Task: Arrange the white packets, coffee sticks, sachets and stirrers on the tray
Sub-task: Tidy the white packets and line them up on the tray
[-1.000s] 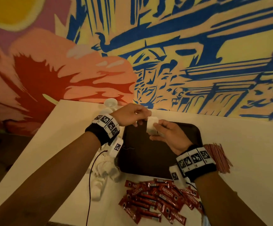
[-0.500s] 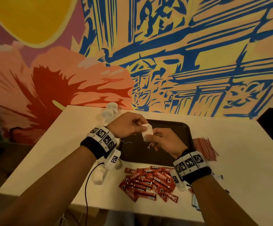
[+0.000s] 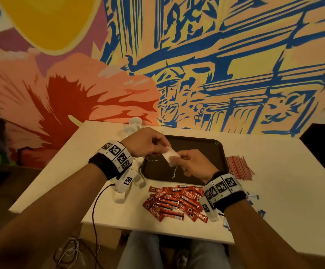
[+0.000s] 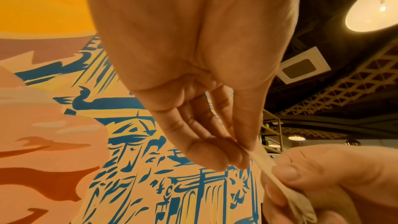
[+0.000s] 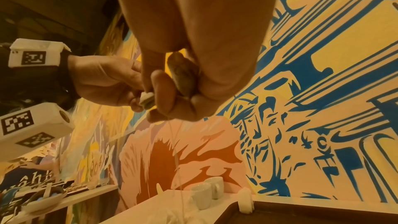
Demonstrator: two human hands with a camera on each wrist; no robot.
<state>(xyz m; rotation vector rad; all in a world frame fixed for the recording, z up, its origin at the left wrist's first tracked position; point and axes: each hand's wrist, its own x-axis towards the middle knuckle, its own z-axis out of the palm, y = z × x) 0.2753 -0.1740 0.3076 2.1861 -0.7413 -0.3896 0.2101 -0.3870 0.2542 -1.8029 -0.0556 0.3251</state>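
Left hand [image 3: 147, 142]: its grip pinches the upper left corner of a white packet [image 3: 169, 156], thumb against fingertips, held in the air over the near left part of the tray [image 3: 219, 147].
White packet: a second ago it stood squarer between the two hands; now it is drawn out slantwise and a thread [image 3: 174, 172] hangs loose below it. It looks like a tea bag being pulled straight or untangled, not yet set down.
Right hand [image 3: 193, 164]: its grip pinches the packet's lower right end between thumb and fingers; the wrist view shows the thread trailing down toward the counter [image 3: 274, 191].
Tray: dark and bare where it shows; nothing laid on it yet, so the arranging is at its start.
Coffee sticks [image 3: 177, 201]: a red heap on the counter just before the tray, unmoved over the last second.
Stirrers [image 3: 238, 169]: a red bundle just right of the tray, unmoved too.
Meaning: once the thread is free, the packet can go down on the tray.
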